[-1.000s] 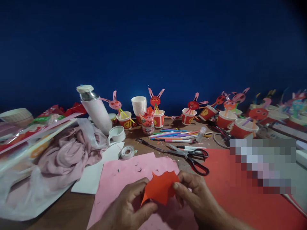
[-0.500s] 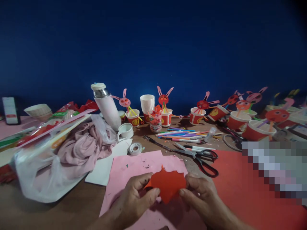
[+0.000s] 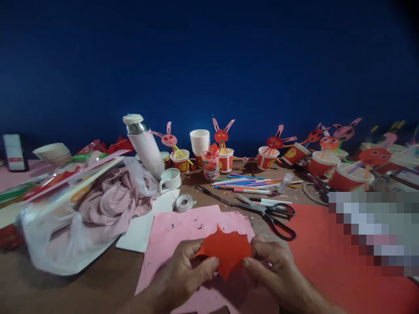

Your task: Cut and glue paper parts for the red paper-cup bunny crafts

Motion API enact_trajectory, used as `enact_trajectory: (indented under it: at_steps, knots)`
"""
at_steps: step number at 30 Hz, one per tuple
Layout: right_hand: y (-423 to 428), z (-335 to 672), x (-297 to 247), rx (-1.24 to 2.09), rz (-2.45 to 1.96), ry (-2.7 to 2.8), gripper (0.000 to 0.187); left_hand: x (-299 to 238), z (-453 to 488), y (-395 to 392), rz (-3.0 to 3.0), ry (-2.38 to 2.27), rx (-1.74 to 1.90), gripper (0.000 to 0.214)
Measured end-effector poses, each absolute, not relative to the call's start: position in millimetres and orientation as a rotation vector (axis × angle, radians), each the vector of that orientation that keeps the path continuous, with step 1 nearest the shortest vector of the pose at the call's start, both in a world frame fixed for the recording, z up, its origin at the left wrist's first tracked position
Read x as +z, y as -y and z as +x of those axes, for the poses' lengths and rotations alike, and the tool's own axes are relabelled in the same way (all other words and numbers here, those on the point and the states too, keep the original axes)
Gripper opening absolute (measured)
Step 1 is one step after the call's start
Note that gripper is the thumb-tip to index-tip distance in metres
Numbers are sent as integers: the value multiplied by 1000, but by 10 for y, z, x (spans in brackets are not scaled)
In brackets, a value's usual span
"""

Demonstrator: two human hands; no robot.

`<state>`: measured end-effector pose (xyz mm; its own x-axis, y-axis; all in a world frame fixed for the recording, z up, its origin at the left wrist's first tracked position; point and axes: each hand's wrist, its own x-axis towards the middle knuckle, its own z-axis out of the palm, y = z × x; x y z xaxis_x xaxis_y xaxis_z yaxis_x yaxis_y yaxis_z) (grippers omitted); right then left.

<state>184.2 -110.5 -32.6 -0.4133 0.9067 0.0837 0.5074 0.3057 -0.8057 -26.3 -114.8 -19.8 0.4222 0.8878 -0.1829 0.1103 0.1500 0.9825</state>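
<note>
Between my two hands is a piece of red paper [image 3: 227, 250] with a jagged, cut outline and pointed tips at top and bottom. My left hand [image 3: 191, 266] pinches its left side, thumb in front. On the opposite side, my right hand [image 3: 273, 264] grips the right edge between thumb and fingers. The paper is held above a sheet of pink paper [image 3: 183, 226], which has small dark scraps on it. Black-handled scissors [image 3: 266, 209] lie partly open beyond my right hand. A large red sheet [image 3: 317, 244] spreads to the right.
Paper cups [image 3: 179, 161] with rabbit-like paper figures line the back. A white thermos [image 3: 145, 146], a stack of cups [image 3: 200, 141], a jar of red scraps [image 3: 211, 163], thin colored sticks [image 3: 245, 181] and a tape roll [image 3: 184, 203] stand nearer. Left lies a plastic bag [image 3: 55, 244] with pink cloth [image 3: 108, 196].
The red paper has shifted very slightly left, still in both hands. The whole view has moved a little; the other things stay in place.
</note>
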Motion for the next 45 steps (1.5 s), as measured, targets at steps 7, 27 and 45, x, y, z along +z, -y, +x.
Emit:
enact_trajectory:
  at_steps: [7,27,45]
  knots:
    - [1093,1863,-409,950,-1263,2033,33,-168,-273,1142,1291,-1075,658,14]
    - [906,1913,-263,790,-1347,1779,25,-121,-376,1017,1395,-1351,937,32]
    - [819,1935,-367,153,-831,2649,12,-129,-482,906,965,-1248,865,28]
